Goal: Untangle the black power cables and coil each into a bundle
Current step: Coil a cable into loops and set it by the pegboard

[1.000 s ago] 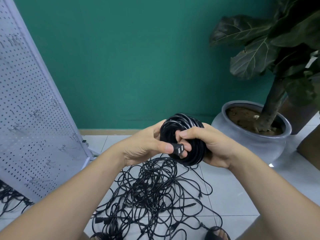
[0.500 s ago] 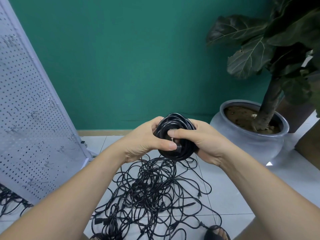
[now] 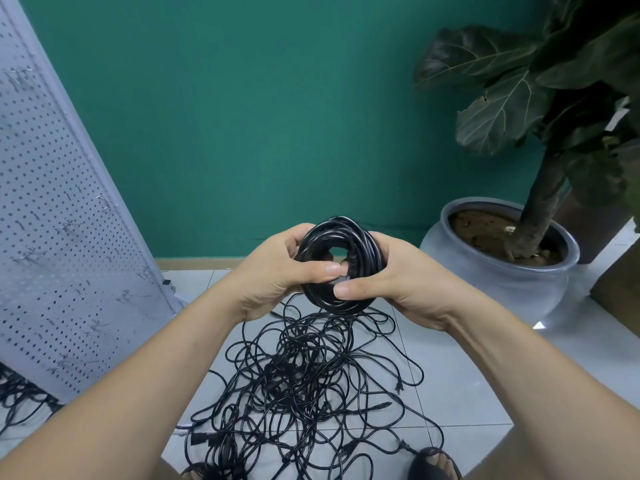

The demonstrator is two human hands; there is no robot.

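Head view. Both hands are raised over the floor [image 3: 467,375]. The left hand [image 3: 277,275] and right hand [image 3: 398,285] grip one coiled cable bundle [image 3: 325,233] from either side. The fingers wrap round the back of the ring and the thumbs press on its front. Something small is pinned under the thumbs, maybe the plug end; too hidden to tell.

The bundle is held in the air, directly above the tangled cable heap [image 3: 304,368] on the tiles.

Step in hand, as I judge it: finishing this coil by tucking or locking its loose end. The next move calls for keeping the loops pinched so they don't spring open. Then set the bundle aside and take a free end from the heap.

Room: bare tile to the right of the heap, between it and the grey plant pot [image 3: 502,282]. The leaning pegboard panel [image 3: 62,237] crowds the left side, with more cable [image 3: 17,393] behind it. A sandalled foot [image 3: 434,462] sits at the near edge of the heap, and the green wall [image 3: 259,116] closes the far side.
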